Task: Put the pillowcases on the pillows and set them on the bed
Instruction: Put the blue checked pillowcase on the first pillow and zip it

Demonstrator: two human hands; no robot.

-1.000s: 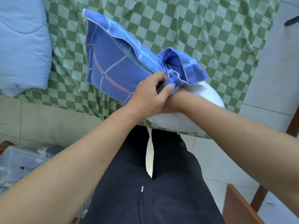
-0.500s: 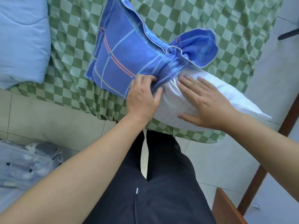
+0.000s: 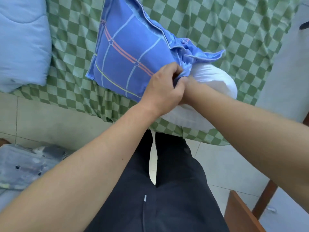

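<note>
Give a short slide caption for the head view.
Left hand grips blue pillowcase half-covering white pillow on checkered bed.

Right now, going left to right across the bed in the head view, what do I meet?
Light blue quilt → bare strip of green checked sheet → blue pillowcase → left hand gripping its bunched opening → uncovered white end of the pillow → more checked sheet, then floor.

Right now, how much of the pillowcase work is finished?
Done: the blue pillowcase covers about half of the white pillow. In hand: the left hand grips its bunched opening; the right hand is hidden behind it. Left: cover the bare end, then set the pillow on the bed.
</note>
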